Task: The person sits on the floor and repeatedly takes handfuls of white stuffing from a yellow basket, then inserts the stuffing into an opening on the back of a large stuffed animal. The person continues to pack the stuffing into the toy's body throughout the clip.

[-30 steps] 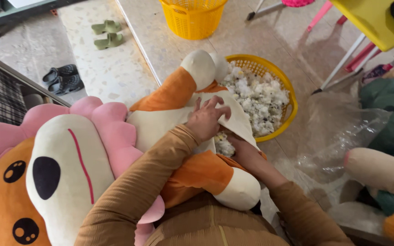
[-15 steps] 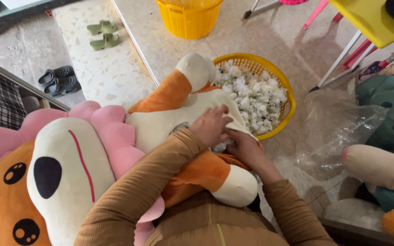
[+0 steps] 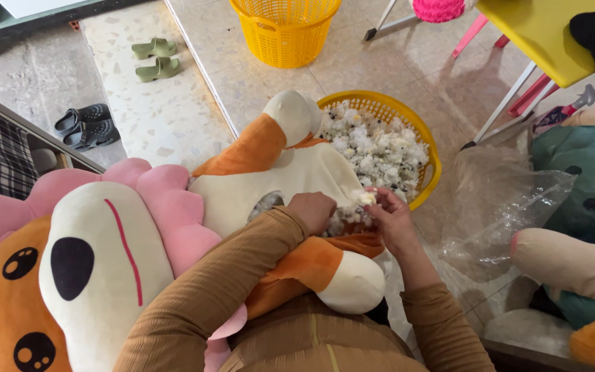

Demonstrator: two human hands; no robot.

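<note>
Big plush lion (image 3: 105, 262) lies across lap, belly up, w/ cream belly panel open at the hands. Yellow basket (image 3: 430, 148) of white stuffing sits on floor just beyond it, touching the toy's upper leg. L hand (image 3: 313, 211) clenched, knuckles pressed into belly opening; R hand (image 3: 390, 217) pinches a stuffing clump (image 3: 363, 198) at the opening.

Speckled tile floor (image 3: 173, 117); yellow chair (image 3: 538, 34) stands upper right
</note>
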